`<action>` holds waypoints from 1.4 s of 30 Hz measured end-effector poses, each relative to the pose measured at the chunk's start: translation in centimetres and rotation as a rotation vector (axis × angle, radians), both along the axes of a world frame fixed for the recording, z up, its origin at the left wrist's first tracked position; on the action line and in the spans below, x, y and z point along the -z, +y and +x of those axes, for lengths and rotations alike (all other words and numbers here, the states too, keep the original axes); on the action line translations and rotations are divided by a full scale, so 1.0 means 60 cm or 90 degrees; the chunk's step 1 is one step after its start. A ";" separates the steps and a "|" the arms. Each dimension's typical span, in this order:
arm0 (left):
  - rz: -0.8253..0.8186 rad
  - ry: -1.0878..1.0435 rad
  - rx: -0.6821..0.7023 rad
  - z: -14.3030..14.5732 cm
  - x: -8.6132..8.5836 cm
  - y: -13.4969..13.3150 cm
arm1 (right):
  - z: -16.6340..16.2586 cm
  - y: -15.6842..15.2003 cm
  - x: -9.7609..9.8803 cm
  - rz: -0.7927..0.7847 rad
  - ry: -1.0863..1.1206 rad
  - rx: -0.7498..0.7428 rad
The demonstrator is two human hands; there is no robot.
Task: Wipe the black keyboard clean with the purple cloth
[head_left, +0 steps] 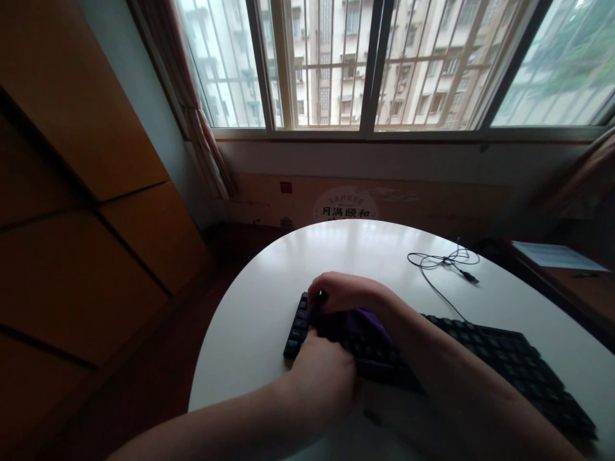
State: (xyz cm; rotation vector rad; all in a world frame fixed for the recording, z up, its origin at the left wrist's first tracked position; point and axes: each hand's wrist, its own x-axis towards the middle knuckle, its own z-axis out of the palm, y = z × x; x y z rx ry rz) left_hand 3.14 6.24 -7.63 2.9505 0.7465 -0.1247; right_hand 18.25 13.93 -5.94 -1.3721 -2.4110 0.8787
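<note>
A black keyboard (500, 358) lies across a round white table (250, 320). My right hand (343, 293) reaches across to the keyboard's left end, fingers curled over a purple cloth (365, 323) that lies bunched on the keys. My left hand (321, 374) rests at the keyboard's front left edge, its fingers curled against the keys and the cloth, mostly hidden from view.
The keyboard's black cable (444, 262) lies coiled on the table's far right side. A wooden cabinet (81, 211) stands at the left. A cardboard box (365, 202) leans under the barred window (375, 64). A paper (557, 255) lies on a dark desk at the right.
</note>
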 end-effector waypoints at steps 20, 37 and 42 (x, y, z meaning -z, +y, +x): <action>-0.007 0.010 -0.008 0.004 -0.002 -0.002 | -0.054 -0.028 -0.018 0.038 -0.240 0.225; -0.014 0.080 -0.042 0.010 -0.016 -0.006 | -0.001 -0.029 -0.056 -0.004 -0.164 0.174; -0.010 0.058 0.029 0.008 -0.002 -0.011 | 0.040 -0.043 -0.089 -0.027 -0.140 0.071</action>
